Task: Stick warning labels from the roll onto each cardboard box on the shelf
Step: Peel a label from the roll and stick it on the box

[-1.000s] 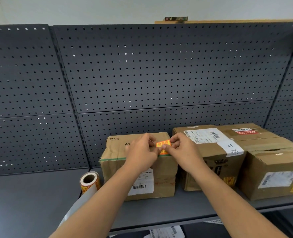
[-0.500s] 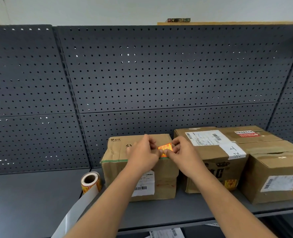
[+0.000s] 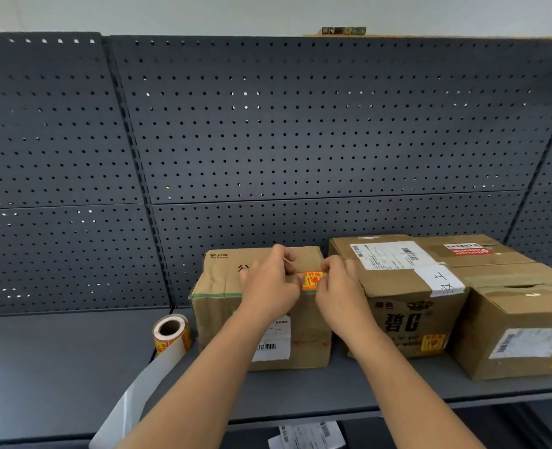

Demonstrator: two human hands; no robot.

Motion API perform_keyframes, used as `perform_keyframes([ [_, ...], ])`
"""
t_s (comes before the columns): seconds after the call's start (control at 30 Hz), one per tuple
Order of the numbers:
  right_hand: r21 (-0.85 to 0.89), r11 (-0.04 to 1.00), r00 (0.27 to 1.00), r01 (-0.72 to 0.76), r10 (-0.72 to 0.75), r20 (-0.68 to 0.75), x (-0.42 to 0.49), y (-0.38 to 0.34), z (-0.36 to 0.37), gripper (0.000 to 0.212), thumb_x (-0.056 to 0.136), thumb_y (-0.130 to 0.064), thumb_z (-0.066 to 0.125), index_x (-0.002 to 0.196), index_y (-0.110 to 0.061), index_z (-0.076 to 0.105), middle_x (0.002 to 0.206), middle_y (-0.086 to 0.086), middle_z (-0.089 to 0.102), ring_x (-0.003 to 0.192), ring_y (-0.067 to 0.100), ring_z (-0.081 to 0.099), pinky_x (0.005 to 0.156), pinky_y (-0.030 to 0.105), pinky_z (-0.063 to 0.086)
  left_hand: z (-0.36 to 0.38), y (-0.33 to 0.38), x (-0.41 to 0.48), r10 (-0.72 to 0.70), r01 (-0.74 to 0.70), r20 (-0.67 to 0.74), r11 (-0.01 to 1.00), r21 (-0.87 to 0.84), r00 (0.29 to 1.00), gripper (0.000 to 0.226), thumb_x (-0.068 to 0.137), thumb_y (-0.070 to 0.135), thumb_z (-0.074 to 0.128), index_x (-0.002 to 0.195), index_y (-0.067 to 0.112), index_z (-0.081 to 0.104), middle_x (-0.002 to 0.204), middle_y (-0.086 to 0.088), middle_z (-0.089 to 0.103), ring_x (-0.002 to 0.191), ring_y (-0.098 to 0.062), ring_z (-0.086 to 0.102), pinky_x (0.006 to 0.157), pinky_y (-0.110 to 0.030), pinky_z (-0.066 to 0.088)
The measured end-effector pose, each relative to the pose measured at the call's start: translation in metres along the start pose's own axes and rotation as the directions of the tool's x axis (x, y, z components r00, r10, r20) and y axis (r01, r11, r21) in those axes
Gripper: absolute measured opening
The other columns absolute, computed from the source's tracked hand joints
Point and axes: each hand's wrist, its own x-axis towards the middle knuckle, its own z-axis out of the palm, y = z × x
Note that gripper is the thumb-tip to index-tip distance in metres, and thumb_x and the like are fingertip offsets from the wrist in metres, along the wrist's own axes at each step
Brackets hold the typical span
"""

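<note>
Head view: my left hand point(image 3: 269, 285) and right hand point(image 3: 344, 294) each pinch one end of the orange warning label point(image 3: 310, 280), stretched flat at the top front edge of the leftmost box point(image 3: 222, 306) on the shelf point(image 3: 57, 358). Whether it already touches the cardboard I cannot tell. I'd set one edge down first, keep it level, then smooth across with a thumb so no crease forms. The roll point(image 3: 172, 332) stands just left of that box.
</note>
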Motion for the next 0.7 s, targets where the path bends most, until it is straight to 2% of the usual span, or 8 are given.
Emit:
perform_keyframes([
  [0.13,0.059,0.998,1.0,-0.01,0.012,-0.024,0.004,0.004,0.0,0.01,0.103,-0.015,0.052,0.112,-0.014,0.057,0.109,0.001,0.048,0.09,0.016,0.055,0.078,0.037,0.051,-0.001,-0.002,0.002,-0.028,0.028,0.024,0.999,-0.018,0.999,0.023,0.092,0.036,0.069,0.109,0.037,0.053,0.097,0.02,0.063,0.106,-0.01,0.058,0.094,-0.037,0.031],
  [0.23,0.109,0.994,0.999,0.003,0.002,-0.038,0.006,0.01,-0.001,0.003,0.101,-0.018,0.058,0.099,-0.019,0.06,0.095,-0.001,0.057,0.083,0.013,0.056,0.066,0.027,0.043,-0.003,-0.001,0.003,-0.016,0.015,0.037,1.0,0.016,0.999,0.021,0.093,0.039,0.068,0.11,0.039,0.054,0.099,0.021,0.063,0.108,-0.01,0.057,0.095,-0.037,0.031],
  [0.33,0.108,0.994,1.0,0.003,-0.004,0.011,0.012,0.013,-0.009,0.011,0.099,-0.019,0.062,0.088,-0.018,0.062,0.081,-0.001,0.06,0.071,0.014,0.055,0.058,0.026,0.037,-0.005,0.0,0.005,-0.033,0.034,0.085,0.999,-0.01,0.996,0.023,0.094,0.041,0.07,0.112,0.038,0.055,0.094,0.021,0.064,0.104,-0.01,0.059,0.099,-0.04,0.034],
  [0.4,0.094,0.995,0.998,-0.022,0.016,0.065,0.018,0.011,-0.02,0.011,0.099,-0.021,0.065,0.09,-0.014,0.064,0.078,-0.001,0.06,0.067,0.012,0.052,0.056,0.027,0.038,-0.006,0.0,0.007,-0.046,0.049,0.108,0.999,-0.019,0.993,0.025,0.093,0.042,0.071,0.112,0.038,0.055,0.093,0.02,0.065,0.104,-0.011,0.06,0.103,-0.042,0.036],
  [0.53,0.001,0.998,0.99,-0.055,0.055,0.132,0.031,0.009,-0.026,0.014,0.098,-0.03,0.066,0.099,-0.017,0.06,0.089,0.001,0.065,0.08,0.018,0.062,0.067,0.036,0.049,-0.007,0.003,0.008,-0.054,0.053,0.12,0.999,0.012,0.991,0.024,0.094,0.043,0.069,0.112,0.04,0.054,0.096,0.02,0.065,0.107,-0.011,0.059,0.104,-0.042,0.034],
  [0.7,-0.121,0.99,0.983,-0.067,0.086,0.16,0.039,0.006,-0.018,0.017,0.104,-0.035,0.057,0.105,-0.018,0.057,0.089,0.001,0.063,0.079,0.017,0.06,0.064,0.035,0.046,-0.006,0.0,0.009,-0.039,0.037,0.127,0.999,0.019,0.991,0.022,0.094,0.045,0.068,0.111,0.041,0.054,0.097,0.021,0.064,0.108,-0.011,0.058,0.106,-0.044,0.036],
])
